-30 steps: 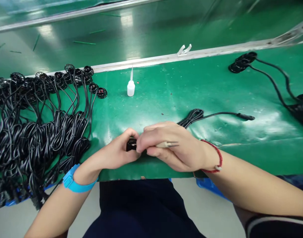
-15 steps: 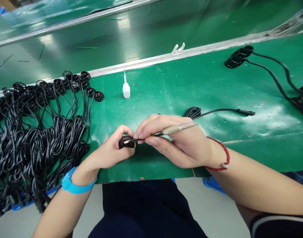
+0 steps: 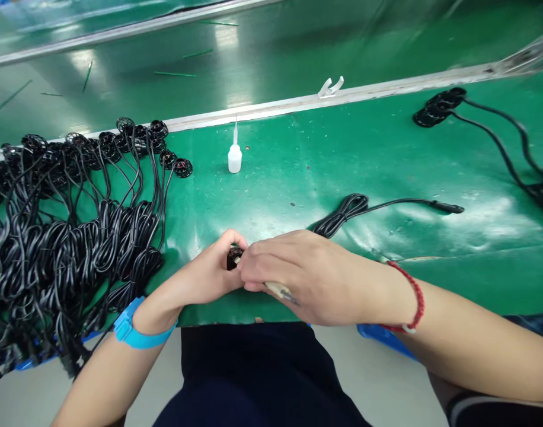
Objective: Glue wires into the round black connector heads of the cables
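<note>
My left hand (image 3: 209, 270), with a blue band at its wrist, is closed round a small round black part (image 3: 234, 256). The part's open face shows between thumb and forefinger, with a small pale bit near its edge. Closed over the right side of that part is my right hand (image 3: 293, 270), holding a slim tool (image 3: 279, 290) with a pale section and a thin metal end. The tool's end points down and right beneath my palm, and its front is hidden by my fingers. Just beyond my right hand lies a coiled black cable (image 3: 342, 214) with a plug (image 3: 448, 207).
Many bundled black cables (image 3: 76, 249) with round black heads (image 3: 182, 168) cover the left side. A white dropper bottle (image 3: 235, 159) stands beyond my hands. A white clip (image 3: 331, 88) sits on the rear rail. More black heads (image 3: 439, 108) with cables lie far right.
My right hand has rolled over and come lower, so the tool's rear end has swung from up-right to down-right. The view has shifted slightly, and more of the coiled cable shows.
</note>
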`<state>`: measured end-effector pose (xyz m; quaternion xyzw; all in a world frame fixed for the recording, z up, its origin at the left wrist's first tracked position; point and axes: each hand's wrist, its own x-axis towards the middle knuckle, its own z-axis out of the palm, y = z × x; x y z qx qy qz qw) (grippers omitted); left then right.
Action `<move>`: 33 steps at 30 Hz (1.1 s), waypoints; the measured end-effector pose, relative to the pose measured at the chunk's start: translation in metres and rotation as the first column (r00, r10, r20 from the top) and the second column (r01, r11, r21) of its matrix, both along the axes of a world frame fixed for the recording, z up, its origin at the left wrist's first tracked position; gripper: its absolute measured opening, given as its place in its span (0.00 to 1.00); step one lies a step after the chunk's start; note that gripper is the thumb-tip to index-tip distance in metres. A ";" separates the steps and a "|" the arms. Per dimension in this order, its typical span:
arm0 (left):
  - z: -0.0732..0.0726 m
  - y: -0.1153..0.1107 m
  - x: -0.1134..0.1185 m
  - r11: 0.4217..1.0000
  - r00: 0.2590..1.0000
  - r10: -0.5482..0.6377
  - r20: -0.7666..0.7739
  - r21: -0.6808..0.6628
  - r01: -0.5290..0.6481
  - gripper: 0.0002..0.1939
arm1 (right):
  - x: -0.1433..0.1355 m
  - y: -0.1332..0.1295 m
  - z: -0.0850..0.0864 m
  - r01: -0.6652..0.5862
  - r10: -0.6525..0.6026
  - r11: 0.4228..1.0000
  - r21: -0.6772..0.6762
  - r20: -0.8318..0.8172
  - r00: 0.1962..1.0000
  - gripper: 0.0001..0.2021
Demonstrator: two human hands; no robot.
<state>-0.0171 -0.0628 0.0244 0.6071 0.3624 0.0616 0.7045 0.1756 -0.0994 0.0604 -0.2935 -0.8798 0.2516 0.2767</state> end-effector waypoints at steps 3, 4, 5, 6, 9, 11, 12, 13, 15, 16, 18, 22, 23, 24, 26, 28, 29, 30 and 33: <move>0.001 0.002 -0.001 0.999 0.999 0.034 -0.042 0.042 -0.032 0.12 | -0.003 0.002 -0.005 -0.010 0.010 0.999 0.048 -0.010 1.000 0.11; 0.001 0.003 -0.001 0.997 0.997 0.060 -0.046 0.044 -0.058 0.13 | -0.003 0.003 -0.007 0.002 0.000 0.999 0.054 -0.050 0.999 0.10; 0.001 0.005 -0.002 0.996 0.995 0.087 -0.041 0.041 -0.085 0.15 | -0.003 0.004 -0.009 0.021 -0.016 0.998 0.053 -0.099 0.995 0.09; 0.001 0.006 -0.002 0.994 0.994 0.108 -0.035 0.036 -0.107 0.16 | -0.002 0.005 -0.010 0.041 -0.032 0.998 0.053 -0.151 0.988 0.08; 0.002 0.008 -0.003 0.989 0.988 0.149 -0.025 0.014 -0.149 0.17 | 0.003 0.006 -0.010 0.115 -0.092 0.992 0.055 -0.309 0.947 0.06; 0.004 0.008 -0.003 0.985 0.985 0.166 -0.036 -0.031 -0.167 0.16 | 0.005 0.005 -0.009 0.179 -0.146 0.983 0.040 -0.418 0.896 0.05; 0.004 0.008 -0.003 0.982 0.984 0.174 -0.038 -0.064 -0.176 0.16 | 0.005 0.005 -0.008 0.207 -0.175 0.978 0.021 -0.460 0.871 0.05; 0.005 0.008 -0.003 0.979 0.983 0.179 -0.034 -0.096 -0.182 0.16 | 0.005 0.004 -0.008 0.227 -0.199 0.974 -0.002 -0.487 0.850 0.05; 0.006 0.008 -0.003 0.972 0.983 0.184 -0.010 -0.148 -0.184 0.16 | 0.004 0.004 -0.010 0.231 -0.220 0.972 -0.040 -0.495 0.841 0.04; 0.006 0.008 -0.002 0.969 0.982 0.187 0.003 -0.163 -0.185 0.16 | 0.003 0.004 -0.011 0.226 -0.223 0.973 -0.053 -0.484 0.846 0.04; 0.006 0.008 -0.002 0.965 0.981 0.195 0.020 -0.183 -0.188 0.16 | 0.002 0.004 -0.013 0.222 -0.224 0.973 -0.060 -0.463 0.857 0.04; 0.007 0.007 -0.002 0.962 0.979 0.196 0.048 -0.201 -0.183 0.15 | -0.003 0.000 -0.014 0.286 -0.268 0.958 -0.024 -0.425 0.865 0.03; 0.007 0.007 -0.002 0.962 0.979 0.199 0.052 -0.202 -0.185 0.15 | -0.005 -0.002 -0.013 0.312 -0.289 0.950 -0.011 -0.409 0.865 0.03; 0.007 0.007 -0.002 0.961 0.978 0.203 0.054 -0.203 -0.188 0.15 | -0.007 -0.003 -0.013 0.336 -0.308 0.942 0.001 -0.392 0.867 0.03; 0.008 0.006 -0.001 0.961 0.976 0.208 0.061 -0.201 -0.192 0.16 | -0.010 -0.005 -0.013 0.358 -0.327 0.933 0.018 -0.365 0.871 0.03; 0.007 0.005 -0.001 0.967 0.979 0.190 0.071 -0.187 -0.174 0.17 | -0.011 -0.005 -0.013 0.333 -0.305 0.943 0.018 -0.363 0.881 0.04; 0.007 0.005 -0.001 0.972 0.982 0.175 0.073 -0.174 -0.160 0.17 | -0.011 -0.004 -0.013 0.304 -0.279 0.953 0.010 -0.368 0.887 0.04; 0.007 0.005 -0.001 0.977 0.985 0.156 0.071 -0.159 -0.143 0.17 | -0.009 -0.003 -0.013 0.265 -0.245 0.964 0.002 -0.373 0.895 0.04; 0.007 0.005 -0.003 0.987 0.994 0.100 0.046 -0.129 -0.093 0.15 | -0.001 0.002 -0.011 0.121 -0.123 0.992 -0.026 -0.344 0.931 0.05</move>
